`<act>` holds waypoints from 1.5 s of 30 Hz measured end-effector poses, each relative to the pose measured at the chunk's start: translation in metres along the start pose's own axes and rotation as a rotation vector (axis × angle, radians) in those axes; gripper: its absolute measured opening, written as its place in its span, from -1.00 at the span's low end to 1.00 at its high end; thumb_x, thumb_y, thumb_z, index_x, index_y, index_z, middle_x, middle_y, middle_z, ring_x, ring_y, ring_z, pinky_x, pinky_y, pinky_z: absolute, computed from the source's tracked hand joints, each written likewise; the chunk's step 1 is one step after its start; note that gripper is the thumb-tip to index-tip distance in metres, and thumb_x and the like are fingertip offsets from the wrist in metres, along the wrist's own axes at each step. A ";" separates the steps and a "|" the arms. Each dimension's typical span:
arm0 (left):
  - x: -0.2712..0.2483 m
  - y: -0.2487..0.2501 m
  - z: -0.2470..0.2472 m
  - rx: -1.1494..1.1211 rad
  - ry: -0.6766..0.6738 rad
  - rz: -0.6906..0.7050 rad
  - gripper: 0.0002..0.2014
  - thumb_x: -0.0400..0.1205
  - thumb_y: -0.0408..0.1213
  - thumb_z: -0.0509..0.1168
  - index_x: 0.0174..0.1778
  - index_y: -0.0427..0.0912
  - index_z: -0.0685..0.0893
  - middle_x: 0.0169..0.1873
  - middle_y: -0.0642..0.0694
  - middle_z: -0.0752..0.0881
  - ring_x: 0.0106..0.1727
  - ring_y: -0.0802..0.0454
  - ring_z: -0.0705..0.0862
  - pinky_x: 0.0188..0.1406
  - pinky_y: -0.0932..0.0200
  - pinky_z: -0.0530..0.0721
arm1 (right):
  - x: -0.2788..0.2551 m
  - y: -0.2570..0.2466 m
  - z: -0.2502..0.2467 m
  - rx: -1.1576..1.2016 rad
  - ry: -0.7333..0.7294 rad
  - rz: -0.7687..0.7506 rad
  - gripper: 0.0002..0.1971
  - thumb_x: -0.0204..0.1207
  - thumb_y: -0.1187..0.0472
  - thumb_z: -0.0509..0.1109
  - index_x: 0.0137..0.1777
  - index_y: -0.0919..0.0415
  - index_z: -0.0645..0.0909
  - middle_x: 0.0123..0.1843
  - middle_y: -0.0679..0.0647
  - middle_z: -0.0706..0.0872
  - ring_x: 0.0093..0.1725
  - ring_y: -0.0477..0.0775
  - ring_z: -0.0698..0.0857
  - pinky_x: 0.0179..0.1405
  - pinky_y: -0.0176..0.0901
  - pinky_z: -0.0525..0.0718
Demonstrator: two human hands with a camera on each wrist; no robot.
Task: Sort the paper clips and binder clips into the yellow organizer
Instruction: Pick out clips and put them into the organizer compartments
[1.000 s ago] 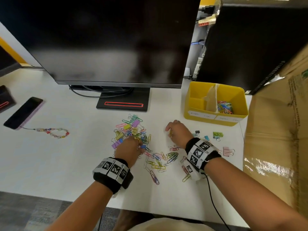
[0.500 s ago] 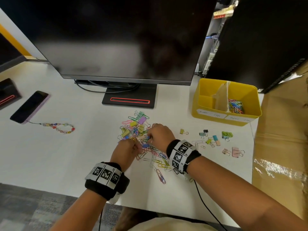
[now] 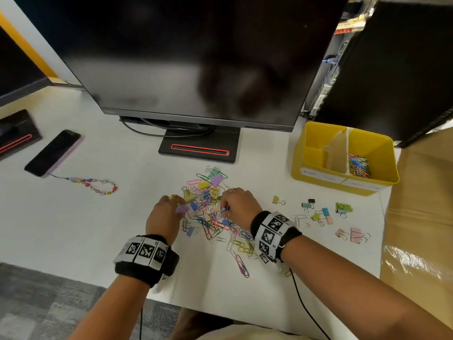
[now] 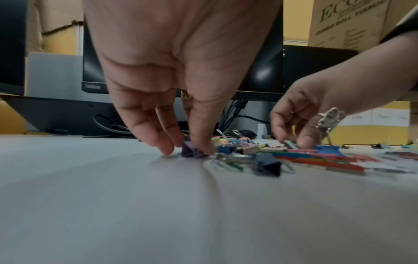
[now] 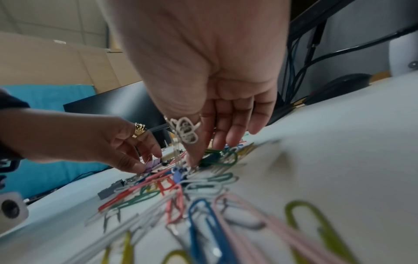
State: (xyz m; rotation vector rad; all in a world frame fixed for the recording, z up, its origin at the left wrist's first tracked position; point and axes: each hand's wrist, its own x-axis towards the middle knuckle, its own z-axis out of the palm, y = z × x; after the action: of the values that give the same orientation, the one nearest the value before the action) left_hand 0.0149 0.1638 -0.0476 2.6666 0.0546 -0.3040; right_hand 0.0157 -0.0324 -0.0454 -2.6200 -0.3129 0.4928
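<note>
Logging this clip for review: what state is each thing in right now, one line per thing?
Left hand: pinching a purple binder clip on the desk.
Right hand: fingers down in the clip pile; grip unclear.
Yellow organizer: upright, right compartment holds paper clips; left one shows nothing.
Monitor: screen dark.
Phone: screen dark, flat on the desk.

Each wrist carries a black fabric band fitted with white panels printed with black square fiducial markers; a thin black cable runs from each band toward the body. The left hand (image 3: pixel 163 217) wears a gold ridged ring (image 5: pixel 138 130) on one finger. The right hand (image 3: pixel 241 204) wears a silver openwork butterfly-shaped ring (image 5: pixel 186 131) and thin silver bands on other fingers; both forearms are bare.
</note>
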 end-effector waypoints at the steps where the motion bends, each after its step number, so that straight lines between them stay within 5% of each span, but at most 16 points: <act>1: 0.001 -0.003 -0.002 0.002 0.004 -0.013 -0.81 0.52 -0.43 0.35 0.01 -0.15 0.73 0.08 -0.21 0.68 0.02 -0.20 0.70 -0.03 -0.01 0.72 | -0.001 0.001 0.000 0.013 -0.004 -0.004 -0.85 0.46 0.37 0.38 0.02 0.26 0.62 0.09 0.22 0.68 0.13 0.23 0.59 0.14 0.04 0.54; 7: -0.002 0.003 -0.003 0.084 0.059 0.070 -0.81 0.56 -0.34 0.34 0.08 -0.18 0.74 0.24 -0.17 0.54 0.22 -0.14 0.53 0.08 -0.02 0.69 | -0.005 0.006 -0.004 0.108 -0.035 -0.017 -0.88 0.43 0.43 0.36 -0.10 0.27 0.67 0.03 0.21 0.70 0.04 0.19 0.64 0.04 -0.08 0.57; 10: -0.007 0.022 0.002 0.011 -0.067 0.170 -0.82 0.58 -0.27 0.32 0.06 -0.16 0.73 0.15 -0.15 0.61 0.11 -0.10 0.63 0.04 0.10 0.62 | -0.006 0.014 -0.007 0.103 0.020 0.017 -0.84 0.44 0.44 0.31 -0.10 0.25 0.69 -0.03 0.18 0.68 0.01 0.19 0.64 -0.02 -0.09 0.54; 14: -0.003 0.037 0.010 0.064 -0.183 0.118 -0.76 0.60 -0.25 0.31 0.17 -0.18 0.68 0.13 -0.20 0.61 0.14 -0.12 0.65 0.14 0.14 0.58 | -0.001 0.017 -0.009 0.047 0.066 0.046 -0.82 0.49 0.34 0.33 0.03 0.22 0.69 0.00 0.19 0.68 0.06 0.22 0.64 0.00 -0.08 0.54; 17: 0.003 0.040 0.010 0.086 -0.209 0.088 -0.81 0.62 -0.33 0.28 0.11 -0.21 0.70 0.13 -0.21 0.65 0.13 -0.12 0.67 0.10 0.12 0.60 | 0.001 0.009 -0.004 -0.100 -0.004 0.002 -0.78 0.53 0.17 0.33 0.05 0.25 0.70 0.06 0.24 0.70 0.14 0.25 0.59 0.08 0.05 0.54; 24: 0.010 0.030 0.008 0.145 -0.262 0.079 -0.72 0.52 -0.60 0.25 0.00 -0.15 0.64 0.06 -0.08 0.58 -0.02 0.03 0.62 -0.07 0.21 0.62 | -0.001 0.010 0.001 0.030 -0.002 0.023 -0.85 0.41 0.39 0.37 -0.11 0.20 0.72 -0.06 0.05 0.67 0.15 0.19 0.59 0.20 0.07 0.54; 27: 0.012 0.023 0.006 0.173 -0.248 0.091 -0.71 0.52 -0.62 0.20 0.02 -0.18 0.62 0.14 -0.16 0.62 0.18 -0.08 0.62 0.09 0.06 0.66 | -0.003 0.010 0.001 0.030 -0.009 0.018 -0.84 0.43 0.32 0.37 -0.02 0.18 0.68 -0.05 0.02 0.63 0.19 0.18 0.56 0.22 0.02 0.46; 31: 0.013 0.010 0.000 0.202 -0.164 0.059 -0.71 0.55 -0.57 0.14 0.04 -0.17 0.63 0.11 -0.17 0.60 0.12 -0.10 0.60 0.10 0.06 0.66 | -0.001 0.010 0.001 -0.077 -0.005 0.031 -0.71 0.54 0.11 0.31 0.22 0.18 0.60 0.19 0.19 0.66 0.28 0.23 0.50 0.26 0.07 0.41; 36: 0.001 0.024 -0.002 0.112 -0.103 0.153 -0.76 0.61 -0.31 0.28 0.19 -0.11 0.66 0.14 -0.15 0.54 0.16 -0.10 0.60 0.10 0.04 0.67 | -0.004 0.004 0.004 -0.288 -0.052 -0.010 -0.79 0.53 0.26 0.29 0.13 0.18 0.65 0.14 0.18 0.66 0.22 0.22 0.50 0.17 0.07 0.43; 42: -0.012 0.055 0.019 0.070 -0.243 0.095 -0.52 0.55 -0.04 0.35 0.34 -0.19 0.56 0.27 -0.17 0.55 0.22 -0.12 0.63 0.20 0.04 0.62 | -0.008 -0.001 -0.006 0.050 0.002 0.046 -0.84 0.34 0.38 0.38 -0.25 0.09 0.62 -0.18 -0.07 0.57 0.10 0.14 0.57 0.14 0.01 0.44; 45: -0.009 0.058 0.023 0.075 -0.254 0.050 -0.53 0.51 -0.10 0.41 0.30 -0.21 0.57 0.28 -0.18 0.54 0.24 -0.14 0.62 0.24 0.04 0.62 | -0.010 0.007 -0.016 0.200 0.008 0.094 -0.89 0.30 0.36 0.50 -0.28 0.15 0.66 -0.22 -0.06 0.55 -0.12 0.06 0.59 0.02 -0.03 0.55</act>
State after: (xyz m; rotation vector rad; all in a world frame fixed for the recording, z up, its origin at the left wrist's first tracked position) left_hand 0.0068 0.1016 -0.0399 2.6755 -0.1044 -0.6363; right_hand 0.0135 -0.0477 -0.0323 -2.4492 -0.1300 0.5164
